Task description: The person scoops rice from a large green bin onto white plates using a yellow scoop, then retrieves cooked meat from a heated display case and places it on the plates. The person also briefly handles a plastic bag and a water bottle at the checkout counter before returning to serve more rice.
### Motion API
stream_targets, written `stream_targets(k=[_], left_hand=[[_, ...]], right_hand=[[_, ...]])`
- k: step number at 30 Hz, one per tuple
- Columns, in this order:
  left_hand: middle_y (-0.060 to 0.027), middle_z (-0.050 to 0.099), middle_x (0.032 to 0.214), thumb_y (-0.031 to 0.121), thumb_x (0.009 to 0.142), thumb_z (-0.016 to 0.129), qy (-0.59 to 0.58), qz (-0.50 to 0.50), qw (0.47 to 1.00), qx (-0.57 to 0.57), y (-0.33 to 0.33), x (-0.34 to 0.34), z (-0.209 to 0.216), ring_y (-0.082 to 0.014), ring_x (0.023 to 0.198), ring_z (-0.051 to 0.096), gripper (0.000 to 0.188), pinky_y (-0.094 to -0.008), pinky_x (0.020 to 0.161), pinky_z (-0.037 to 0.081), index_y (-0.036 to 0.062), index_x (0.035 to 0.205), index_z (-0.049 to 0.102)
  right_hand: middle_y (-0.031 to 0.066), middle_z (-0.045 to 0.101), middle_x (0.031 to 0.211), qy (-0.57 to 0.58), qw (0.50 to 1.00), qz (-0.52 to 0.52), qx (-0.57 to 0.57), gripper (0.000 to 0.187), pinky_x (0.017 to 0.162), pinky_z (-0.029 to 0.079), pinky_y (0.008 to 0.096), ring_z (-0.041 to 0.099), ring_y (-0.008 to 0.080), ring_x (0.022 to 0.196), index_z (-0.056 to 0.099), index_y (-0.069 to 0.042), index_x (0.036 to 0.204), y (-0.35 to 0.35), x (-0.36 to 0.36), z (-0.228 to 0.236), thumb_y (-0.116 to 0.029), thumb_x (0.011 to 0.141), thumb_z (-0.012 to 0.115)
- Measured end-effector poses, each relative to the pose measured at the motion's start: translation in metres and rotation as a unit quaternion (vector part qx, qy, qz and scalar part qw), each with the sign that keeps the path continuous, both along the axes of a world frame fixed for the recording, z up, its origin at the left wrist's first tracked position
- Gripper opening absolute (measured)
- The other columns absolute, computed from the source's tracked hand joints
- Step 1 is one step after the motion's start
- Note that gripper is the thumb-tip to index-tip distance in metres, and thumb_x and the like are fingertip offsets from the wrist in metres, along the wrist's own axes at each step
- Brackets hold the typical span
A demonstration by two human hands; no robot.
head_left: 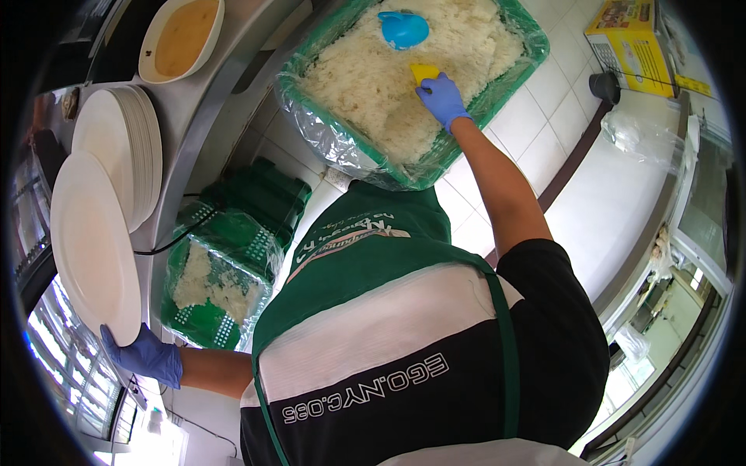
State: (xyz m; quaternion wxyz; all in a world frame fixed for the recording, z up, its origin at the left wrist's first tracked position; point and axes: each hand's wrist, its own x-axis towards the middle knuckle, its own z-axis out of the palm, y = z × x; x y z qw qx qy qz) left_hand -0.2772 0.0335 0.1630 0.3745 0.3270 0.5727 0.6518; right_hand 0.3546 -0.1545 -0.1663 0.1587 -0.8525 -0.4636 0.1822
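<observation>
My left hand (144,356), in a blue glove, grips the near end of a white oval plate (95,248), with nothing on its face. The plate is tilted up beside a stack of similar plates (146,155). My right hand (444,101), gloved too, is closed on a small yellow tool (424,73) whose full shape is hidden. It is over cooked white rice (357,85) that fills a green basket (416,177) lined with clear plastic. A blue scoop (403,31) rests on the rice, apart from my right hand.
On the metal counter (186,116) at the left stands a white bowl (214,48) of light brown liquid. A second green basket (221,335) holding some rice sits lower left, with a black cable (180,238) nearby. A yellow box (633,46) stands far right.
</observation>
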Motion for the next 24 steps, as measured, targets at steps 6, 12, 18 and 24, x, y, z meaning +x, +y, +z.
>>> stream_targets(k=[6, 12, 18, 24], left_hand=[[-0.0232, 0.057, 0.119, 0.014, 0.088, 0.057, -0.004, -0.029, 0.999, -0.019, 0.011, 0.017, -0.005, -0.0301, 0.105, 0.058, 0.040, -0.0414, 0.094, 0.047, -0.0123, 0.118, 0.051], [-0.0238, 0.056, 0.121, 0.012, 0.089, 0.055, -0.032, -0.039, 0.998, -0.029, 0.007, 0.033, 0.002, -0.0296, 0.106, 0.058, 0.035, -0.0418, 0.093, 0.048, -0.0109, 0.115, 0.054], [-0.0237, 0.056, 0.121, 0.013, 0.090, 0.053, -0.037, -0.039, 0.998, -0.042, -0.008, 0.057, 0.004, -0.0316, 0.110, 0.056, 0.040, -0.0446, 0.096, 0.045, -0.0113, 0.121, 0.049], [-0.0251, 0.052, 0.124, 0.015, 0.087, 0.056, -0.035, -0.053, 0.996, -0.068, -0.013, 0.081, 0.004, -0.0325, 0.110, 0.055, 0.048, -0.0441, 0.096, 0.046, -0.0128, 0.124, 0.046]], right_hand=[[0.0204, 0.060, 0.091, 0.104, 0.993, 0.051, -0.036, 0.022, 0.077, 0.050, 0.0396, 0.060, 0.0362, 0.084, 0.067, -0.008, 0.081, 0.011, -0.011, 0.017, -0.030, 0.079, 0.064], [0.0143, 0.063, 0.093, 0.301, 0.953, 0.035, -0.002, 0.025, 0.077, 0.049, 0.0325, 0.062, 0.0271, 0.085, 0.067, -0.003, 0.089, 0.008, -0.035, 0.014, -0.027, 0.080, 0.067], [0.0118, 0.063, 0.089, 0.371, 0.928, 0.015, 0.029, 0.024, 0.075, 0.049, 0.0296, 0.061, 0.0205, 0.078, 0.066, 0.000, 0.090, 0.009, -0.066, 0.022, -0.022, 0.080, 0.069], [0.0073, 0.061, 0.087, 0.601, 0.793, -0.102, -0.014, 0.019, 0.072, 0.055, 0.0296, 0.062, 0.0170, 0.079, 0.064, 0.001, 0.090, 0.015, -0.047, 0.018, -0.017, 0.084, 0.067]])
